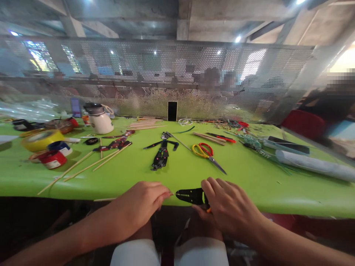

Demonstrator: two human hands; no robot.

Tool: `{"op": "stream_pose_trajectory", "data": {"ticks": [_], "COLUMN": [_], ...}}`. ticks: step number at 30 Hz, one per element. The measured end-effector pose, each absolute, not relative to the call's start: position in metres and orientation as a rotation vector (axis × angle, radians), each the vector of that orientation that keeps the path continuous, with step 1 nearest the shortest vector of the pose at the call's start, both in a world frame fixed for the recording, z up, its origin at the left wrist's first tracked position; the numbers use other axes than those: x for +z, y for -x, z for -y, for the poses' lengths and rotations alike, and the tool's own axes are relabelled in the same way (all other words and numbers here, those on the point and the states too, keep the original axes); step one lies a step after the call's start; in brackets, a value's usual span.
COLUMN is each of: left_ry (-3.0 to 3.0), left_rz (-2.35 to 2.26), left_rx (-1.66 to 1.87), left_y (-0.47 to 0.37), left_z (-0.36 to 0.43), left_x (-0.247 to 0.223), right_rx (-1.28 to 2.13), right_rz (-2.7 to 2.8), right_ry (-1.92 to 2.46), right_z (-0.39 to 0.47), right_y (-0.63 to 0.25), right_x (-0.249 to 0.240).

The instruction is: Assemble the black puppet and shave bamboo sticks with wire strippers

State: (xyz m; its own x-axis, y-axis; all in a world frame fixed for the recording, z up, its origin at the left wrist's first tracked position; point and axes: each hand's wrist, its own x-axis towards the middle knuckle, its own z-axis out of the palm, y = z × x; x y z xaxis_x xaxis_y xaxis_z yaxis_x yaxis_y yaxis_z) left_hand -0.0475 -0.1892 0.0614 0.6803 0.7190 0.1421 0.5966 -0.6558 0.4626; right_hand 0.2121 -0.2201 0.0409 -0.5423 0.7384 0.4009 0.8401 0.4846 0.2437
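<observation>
Over the front edge of the green table, my right hand (222, 199) is wrapped round a pair of black wire strippers (191, 196), its row of small holes facing up and its tip pointing left. My left hand (151, 199) is closed in a pinch right by that tip. A thin pale piece just shows between the fingertips and the tool; I cannot make out what it is. Farther back on the table lies a black jointed puppet figure (161, 153). Scissors (209, 155) with red and yellow handles lie to its right, blades toward me.
On the left of the green table (188, 171) are tape rolls (52, 159), a second figure with long sticks (116, 143) and a white jug (99, 120). A phone (172, 111) stands at the perforated screen. Right lie thin sticks (209, 138) and a white roll (313, 165).
</observation>
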Motion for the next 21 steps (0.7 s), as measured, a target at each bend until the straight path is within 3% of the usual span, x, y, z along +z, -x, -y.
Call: {"op": "stream_pose_trajectory", "data": {"ticks": [4,8,15,21], "left_ry": [-2.27,-2.303,-2.806,-3.263], "left_rz": [-1.012,-0.963,-0.856,-0.791], "left_rx": [0.299,0.394,0.566,0.588], "left_y": [0.047,0.046,0.053,0.052], "left_z": [0.186,0.183,0.187,0.196], "left_x": [0.072,0.07,0.044,0.037], "right_rx": [-0.7,-0.463,0.548,1.804], "right_rz": [2.499,2.559,2.526,2.043], "right_ry": [1.282,1.398,1.666,1.563], "right_z": [0.219,0.219,0.223,0.211], "right_y": [-0.215,-0.212,-0.204,-0.208], "right_x": [0.043,0.04,0.055,0.057]}}
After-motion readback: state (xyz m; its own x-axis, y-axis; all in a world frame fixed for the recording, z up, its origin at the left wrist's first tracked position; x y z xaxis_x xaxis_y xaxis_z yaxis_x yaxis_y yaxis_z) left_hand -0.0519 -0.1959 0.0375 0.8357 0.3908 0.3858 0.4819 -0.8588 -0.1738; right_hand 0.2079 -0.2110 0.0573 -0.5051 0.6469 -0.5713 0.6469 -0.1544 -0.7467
